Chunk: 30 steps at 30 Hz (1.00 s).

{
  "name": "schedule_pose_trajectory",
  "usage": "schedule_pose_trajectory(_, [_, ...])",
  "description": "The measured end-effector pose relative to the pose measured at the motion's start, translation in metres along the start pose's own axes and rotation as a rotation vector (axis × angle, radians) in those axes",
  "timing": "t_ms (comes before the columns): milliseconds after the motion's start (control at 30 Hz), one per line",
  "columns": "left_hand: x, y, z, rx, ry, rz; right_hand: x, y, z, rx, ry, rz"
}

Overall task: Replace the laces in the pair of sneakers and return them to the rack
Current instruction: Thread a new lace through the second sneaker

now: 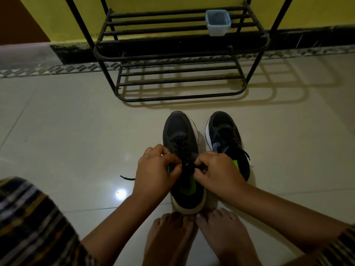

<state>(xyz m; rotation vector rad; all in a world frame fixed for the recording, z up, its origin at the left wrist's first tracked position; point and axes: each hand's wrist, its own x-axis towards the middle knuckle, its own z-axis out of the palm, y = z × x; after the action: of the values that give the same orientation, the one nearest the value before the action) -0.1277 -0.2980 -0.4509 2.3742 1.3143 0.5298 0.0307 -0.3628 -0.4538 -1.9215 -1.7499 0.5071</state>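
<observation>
Two dark sneakers stand side by side on the pale tiled floor (57, 131), with their toes pointing to the black metal rack (180, 54) that stands against the yellow wall (153, 4). The left sneaker (180, 135) is directly in front of the person, and its heel is touching or almost touching the toes of the bare feet (192, 233) at the bottom of the view. The right sneaker (224, 135) stands just beside it, a little apart, with a black lace already through its eyelets and one loose lace end hanging over its outer side. Both hands are over the upper part of the left sneaker, near the tongue. The left hand (155, 169) is closed, with the fingers curled, and it pinches a piece of the black lace (187, 166) between thumb and fingers. The right hand (215, 169) is closed in the same way and pinches the lace from the other side, so the two hands nearly meet above the shoe. One free end of the lace lies on the floor, to the left of the left hand. On the upper shelf of the rack sits a small pale plastic box (218, 23), well apart from the shoes. Striped cloth (28, 223) fills the lower left corner.
</observation>
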Motion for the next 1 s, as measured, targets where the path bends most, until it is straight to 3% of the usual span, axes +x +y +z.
schedule_pose_trajectory(300, [-0.003, 0.0, 0.004, -0.265, -0.045, -0.146, -0.004, -0.001, 0.0, -0.037, 0.016, -0.103])
schedule_pose_trajectory(500, [-0.005, 0.003, 0.002, -0.24, -0.05, -0.093, -0.004, -0.002, 0.001, -0.008, 0.005, -0.123])
schedule_pose_trajectory(800, [-0.005, 0.011, 0.001, -0.45, -0.12, -0.238, -0.004, -0.005, 0.001, -0.081, 0.025, -0.199])
schedule_pose_trajectory(933, [-0.007, 0.011, 0.005, -0.506, -0.036, -0.35, -0.005, -0.006, 0.005, -0.099, 0.0, -0.226])
schedule_pose_trajectory(1000, [-0.007, 0.009, 0.008, -0.554, 0.001, -0.427, -0.006, -0.006, 0.006, 0.013, 0.009, -0.115])
